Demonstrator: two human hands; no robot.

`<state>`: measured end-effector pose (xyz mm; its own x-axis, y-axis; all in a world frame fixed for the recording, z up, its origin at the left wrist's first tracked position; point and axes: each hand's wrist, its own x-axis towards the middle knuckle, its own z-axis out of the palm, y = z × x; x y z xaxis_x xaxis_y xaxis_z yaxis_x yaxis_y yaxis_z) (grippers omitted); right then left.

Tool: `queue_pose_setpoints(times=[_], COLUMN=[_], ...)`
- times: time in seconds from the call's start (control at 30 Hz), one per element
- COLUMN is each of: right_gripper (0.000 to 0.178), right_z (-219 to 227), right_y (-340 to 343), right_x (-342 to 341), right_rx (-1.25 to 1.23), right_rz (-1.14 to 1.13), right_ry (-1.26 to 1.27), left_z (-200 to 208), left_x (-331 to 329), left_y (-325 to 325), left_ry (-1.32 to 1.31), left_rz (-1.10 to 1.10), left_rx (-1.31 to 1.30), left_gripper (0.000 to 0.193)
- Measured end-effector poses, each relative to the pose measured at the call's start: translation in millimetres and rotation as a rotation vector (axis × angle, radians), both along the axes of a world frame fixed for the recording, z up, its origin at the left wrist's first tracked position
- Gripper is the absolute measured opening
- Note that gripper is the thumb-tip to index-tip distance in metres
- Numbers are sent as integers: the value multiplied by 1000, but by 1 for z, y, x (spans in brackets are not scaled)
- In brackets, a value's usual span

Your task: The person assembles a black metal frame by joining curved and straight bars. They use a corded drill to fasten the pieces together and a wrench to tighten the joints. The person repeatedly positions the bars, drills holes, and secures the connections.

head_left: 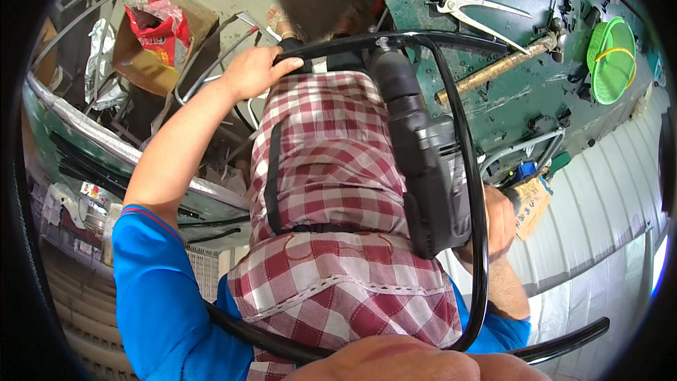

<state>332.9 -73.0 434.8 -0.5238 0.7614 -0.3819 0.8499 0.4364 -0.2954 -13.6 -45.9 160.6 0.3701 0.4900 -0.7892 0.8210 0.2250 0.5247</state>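
My left hand (255, 72) is closed round the left part of a black bent tube frame (462, 120), its thumb lying along the near side. The frame curves over to the right and runs down past my chest. Inside its bend is a dark grey power drill (430, 162). The drill's front end points away from me and meets the crossing tube at the top; the exact contact is too small to make out. My right hand (498, 222) is closed at the drill's rear, with its fingers partly hidden behind the tube and the tool body.
On the green worktop (493, 116) lie metal pincers (479, 14), a wooden-handled hammer (504, 63), a green basket (612, 60) and scattered black bits. A cardboard box (144, 60) with a red bag stands at left among metal tube frames. Cardboard (530, 201) lies at right.
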Motion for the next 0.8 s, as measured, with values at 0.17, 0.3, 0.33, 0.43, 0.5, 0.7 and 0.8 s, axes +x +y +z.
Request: queue_pose_setpoints(times=[0.17,0.3,0.33,0.43,0.5,0.7,0.8], right_gripper=[54,56,61,63,62,62,63], right_z=[-7,-23,-23,-26,-33,-47,-45], right_y=[-35,-52,-55,-66,-63,-51,-45], right_x=[8,18,17,13,14,6,1], right_rx=[-286,-389,-367,-360,-309,-216,-243], right_rz=[-472,-602,-542,-563,-467,-366,-378], right_ry=[57,81,64,56,135,236,186], left_z=[5,18,16,13,14,16,14], left_x=[-6,-3,-3,-3,-3,-2,0], left_y=[11,14,18,24,18,17,21], left_ry=[17,116,96,61,75,65,67], left_rz=[-5,-90,-105,-128,-106,-80,-96], left_rx=[-29,-83,-84,-85,-89,-102,-109], left_gripper=[65,66,66,66,65,66,66])
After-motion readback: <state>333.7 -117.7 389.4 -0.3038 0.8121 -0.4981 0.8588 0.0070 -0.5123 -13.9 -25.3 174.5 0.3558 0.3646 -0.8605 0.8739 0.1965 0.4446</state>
